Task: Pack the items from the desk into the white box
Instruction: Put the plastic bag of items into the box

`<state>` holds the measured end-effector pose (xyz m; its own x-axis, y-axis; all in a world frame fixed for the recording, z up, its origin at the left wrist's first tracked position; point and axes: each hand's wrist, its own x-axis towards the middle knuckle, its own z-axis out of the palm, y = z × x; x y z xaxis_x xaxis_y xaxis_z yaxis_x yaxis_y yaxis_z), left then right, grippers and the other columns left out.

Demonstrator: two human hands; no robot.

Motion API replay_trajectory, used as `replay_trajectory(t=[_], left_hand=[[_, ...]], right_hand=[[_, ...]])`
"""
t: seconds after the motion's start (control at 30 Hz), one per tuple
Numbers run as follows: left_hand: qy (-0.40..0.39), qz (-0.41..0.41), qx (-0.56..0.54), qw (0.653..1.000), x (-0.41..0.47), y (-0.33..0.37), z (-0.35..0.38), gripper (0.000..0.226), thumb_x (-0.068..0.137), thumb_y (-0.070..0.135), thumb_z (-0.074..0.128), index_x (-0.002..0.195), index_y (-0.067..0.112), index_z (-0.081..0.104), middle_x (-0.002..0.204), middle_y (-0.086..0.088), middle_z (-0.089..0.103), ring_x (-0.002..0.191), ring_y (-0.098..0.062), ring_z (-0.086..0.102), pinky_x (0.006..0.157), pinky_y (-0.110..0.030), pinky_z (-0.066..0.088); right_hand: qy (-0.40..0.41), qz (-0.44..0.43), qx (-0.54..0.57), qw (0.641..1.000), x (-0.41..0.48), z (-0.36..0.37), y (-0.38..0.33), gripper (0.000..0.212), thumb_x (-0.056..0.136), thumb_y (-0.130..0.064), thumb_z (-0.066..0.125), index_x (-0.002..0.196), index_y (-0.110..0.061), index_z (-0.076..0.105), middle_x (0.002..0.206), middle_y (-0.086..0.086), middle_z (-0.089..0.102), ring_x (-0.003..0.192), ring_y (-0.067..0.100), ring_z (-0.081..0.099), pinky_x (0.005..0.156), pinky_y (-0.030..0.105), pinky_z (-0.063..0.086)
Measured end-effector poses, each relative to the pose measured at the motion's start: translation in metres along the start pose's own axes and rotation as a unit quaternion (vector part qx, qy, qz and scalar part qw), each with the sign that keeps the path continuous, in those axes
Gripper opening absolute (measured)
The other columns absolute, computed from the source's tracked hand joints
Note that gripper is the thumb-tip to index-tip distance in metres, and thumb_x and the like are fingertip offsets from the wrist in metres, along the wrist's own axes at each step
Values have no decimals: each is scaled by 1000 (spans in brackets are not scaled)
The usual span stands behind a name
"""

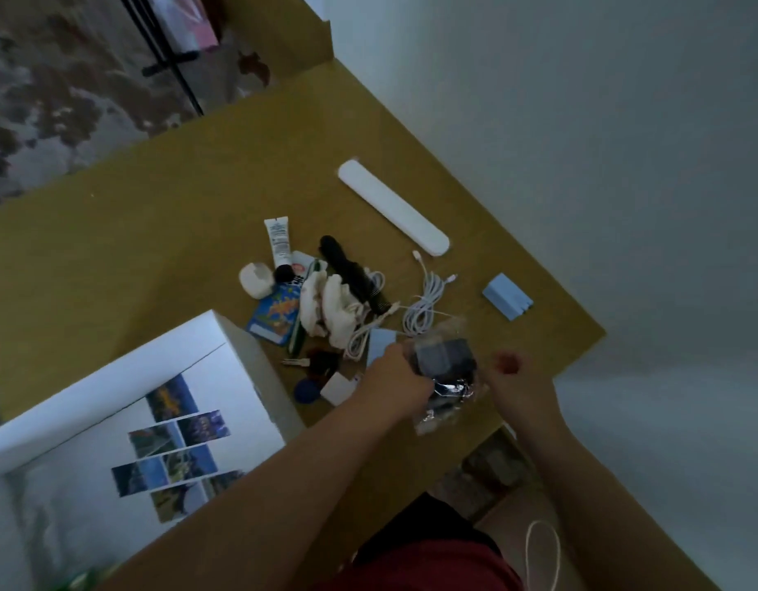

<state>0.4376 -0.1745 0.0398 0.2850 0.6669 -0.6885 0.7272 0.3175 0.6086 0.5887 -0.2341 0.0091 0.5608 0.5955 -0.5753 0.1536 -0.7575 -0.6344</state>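
A clear plastic bag with dark items inside [443, 364] hangs just above the desk's near edge. My left hand [394, 377] grips its left side and my right hand [516, 383] pinches its right side. The open white box [224, 368] stands at the lower left, with photo strips [172, 445] lying inside. A pile sits in the middle of the brown desk [155, 232]: a white tube [278, 241], a black comb [351, 273], white cloth [330, 307], a blue card [275, 313], white cables [424, 305] and keys [313, 362].
A long white case [392, 206] lies at the far side of the desk, and a pale blue block [507, 296] sits by the right edge. A white wall borders the desk on the right. Patterned carpet and black stand legs [168, 57] show at the upper left.
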Motion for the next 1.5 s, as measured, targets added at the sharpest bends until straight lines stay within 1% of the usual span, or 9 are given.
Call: replay_trajectory(t=[0.27, 0.43, 0.5, 0.63, 0.8, 0.9, 1.0, 1.37, 1.5], left_hand=[[0, -60, -32, 998, 16, 7, 21, 37, 81, 20, 59, 117, 19, 52, 108, -6, 62, 92, -21, 60, 68, -31, 52], [-15, -127, -151, 980, 13, 13, 20, 41, 82, 18, 61, 122, 16, 51, 111, -10, 63, 96, -25, 63, 82, -39, 56], [-19, -140, -202, 969, 6, 18, 18, 40, 82, 16, 62, 120, 17, 50, 108, -7, 62, 92, -22, 63, 74, -33, 57], [13, -84, -245, 966, -16, 23, -6, 44, 86, 25, 63, 125, 28, 44, 98, 10, 55, 82, -7, 58, 53, -17, 44], [141, 78, -170, 972, -56, 16, -72, 78, 72, 55, 69, 140, 38, 33, 119, 15, 46, 111, -7, 47, 90, -31, 45], [114, 97, -203, 968, -86, 0, -113, 53, 72, 51, 73, 120, 39, 54, 116, 7, 60, 104, -11, 60, 90, -35, 52], [131, 77, -315, 937, -114, -38, -140, 28, 77, 32, 74, 102, 23, 66, 100, -7, 70, 81, -14, 70, 64, -25, 57], [529, -85, -116, 836, -201, -228, -160, 21, 82, 25, 65, 103, 29, 63, 112, 3, 59, 93, -11, 54, 81, -27, 43], [535, -118, -8, 836, -217, -258, -145, 27, 82, 31, 62, 109, 33, 58, 122, 7, 49, 117, -18, 40, 104, -43, 35]], right_hand=[[-172, 49, 77, 981, 39, 8, -7, 57, 74, -38, 74, 121, -13, 53, 113, 5, 60, 101, 22, 58, 90, 40, 48], [-261, 0, 68, 963, 28, 1, -17, 29, 68, -30, 80, 88, -28, 58, 91, -8, 64, 80, 5, 62, 55, 15, 48], [-260, -20, 55, 964, 21, -5, -23, 33, 68, -26, 81, 90, -29, 57, 97, -4, 63, 86, 12, 63, 62, 21, 53], [-182, -80, 54, 979, 8, -29, -51, 23, 71, -17, 73, 89, -28, 63, 100, 2, 66, 88, 21, 65, 64, 33, 53], [-268, -148, 122, 944, -31, -34, -108, 29, 72, -8, 72, 97, -21, 65, 97, 8, 71, 81, 24, 71, 62, 35, 58], [-351, -170, 105, 915, -64, -7, -142, 44, 61, -13, 78, 102, -13, 63, 96, 9, 73, 85, 27, 71, 68, 39, 58], [-366, -190, 98, 906, -96, 36, -166, 40, 65, -17, 78, 103, -13, 64, 98, 7, 72, 85, 23, 71, 64, 32, 57], [-436, -272, -255, 819, -166, 209, -152, 32, 62, -26, 83, 90, -21, 68, 89, -1, 71, 82, 15, 67, 71, 32, 54], [-482, -255, -377, 749, -167, 243, -127, 29, 65, -26, 81, 92, -27, 68, 98, -6, 66, 89, 9, 59, 71, 26, 46]])
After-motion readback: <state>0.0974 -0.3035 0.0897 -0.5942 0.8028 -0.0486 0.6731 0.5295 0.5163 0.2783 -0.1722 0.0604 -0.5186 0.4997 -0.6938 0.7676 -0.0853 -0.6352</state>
